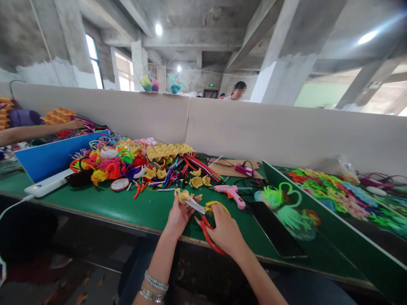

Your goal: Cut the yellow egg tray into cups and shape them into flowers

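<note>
Near the table's front edge, my left hand (178, 216) is closed on a small yellow egg-carton piece (183, 195). In my right hand (224, 228) is a pair of scissors (208, 221) with one red handle and one yellow handle. The metal blades point left and reach the yellow piece; whether they are parted there is hard to make out. Just beyond my hands lie several more cut yellow cups (196, 182). A pink glue gun (233, 195) rests to the right of the scissors.
A yellow egg tray (170, 150) lies behind pipe cleaners (203, 167) and a colourful craft pile (117, 161). A phone (275, 231) and green fuzzy swans (297, 218) sit right, beside a divider (333, 224). Left are a blue panel (57, 156), a white power strip (49, 184) and another person's arm (38, 132).
</note>
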A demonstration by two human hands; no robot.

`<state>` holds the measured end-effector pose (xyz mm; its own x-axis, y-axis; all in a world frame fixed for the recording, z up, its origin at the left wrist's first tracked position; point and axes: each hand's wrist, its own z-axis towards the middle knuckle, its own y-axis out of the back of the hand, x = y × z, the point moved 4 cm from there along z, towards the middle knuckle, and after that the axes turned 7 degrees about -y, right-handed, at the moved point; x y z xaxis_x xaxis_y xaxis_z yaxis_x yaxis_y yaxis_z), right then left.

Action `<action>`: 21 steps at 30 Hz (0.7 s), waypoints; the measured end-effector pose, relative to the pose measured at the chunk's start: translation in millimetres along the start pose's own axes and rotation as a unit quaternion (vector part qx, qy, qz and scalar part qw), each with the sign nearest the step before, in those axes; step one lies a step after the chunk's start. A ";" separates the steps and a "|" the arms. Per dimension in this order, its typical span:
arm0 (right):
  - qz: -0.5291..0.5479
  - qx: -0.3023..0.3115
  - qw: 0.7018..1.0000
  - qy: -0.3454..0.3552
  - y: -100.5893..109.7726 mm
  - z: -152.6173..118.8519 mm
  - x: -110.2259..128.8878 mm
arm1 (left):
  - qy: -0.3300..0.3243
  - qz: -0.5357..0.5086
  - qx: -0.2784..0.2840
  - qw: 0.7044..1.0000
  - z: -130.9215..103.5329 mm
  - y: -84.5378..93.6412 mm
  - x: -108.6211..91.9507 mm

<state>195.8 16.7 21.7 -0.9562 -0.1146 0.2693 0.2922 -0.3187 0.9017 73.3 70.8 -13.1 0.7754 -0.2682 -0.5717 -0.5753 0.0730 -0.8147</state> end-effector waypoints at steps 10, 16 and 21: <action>0.004 -0.003 1.000 -0.012 1.0 0.7 -2.5 | 0.005 -0.011 -0.020 1.000 -2.9 -4.1 -3.5; -0.001 -0.013 1.000 -0.017 1.7 2.5 -7.2 | -0.032 -0.011 -0.078 0.996 -1.2 1.0 -4.0; 0.006 -0.050 0.999 0.000 4.4 4.5 -10.7 | -0.069 -0.036 -0.060 0.995 1.3 3.3 -4.4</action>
<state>207.2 20.8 24.2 -0.9527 -0.1183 0.2801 0.3038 -0.4097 0.8602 68.3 73.5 -13.4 0.8393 -0.1329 -0.5272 -0.5377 -0.0594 -0.8410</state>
